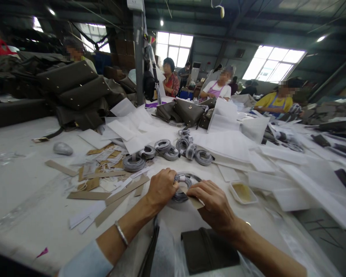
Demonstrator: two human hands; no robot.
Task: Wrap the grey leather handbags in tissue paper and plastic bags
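Pinching the rim of a grey coil [180, 197] in the left grip [162, 187]; touching its opposite side with the right grip [215, 201], above a tan piece [196, 202], thumb hidden, so cannot tell whether pinching. Working over a white desk [23, 181], with more coils [190, 151] just beyond the grip, tan strips [127, 191] to its left, a shallow tray [253, 198] to its right. Facing co-workers [225, 90] and bright windows [273, 63] well beyond.
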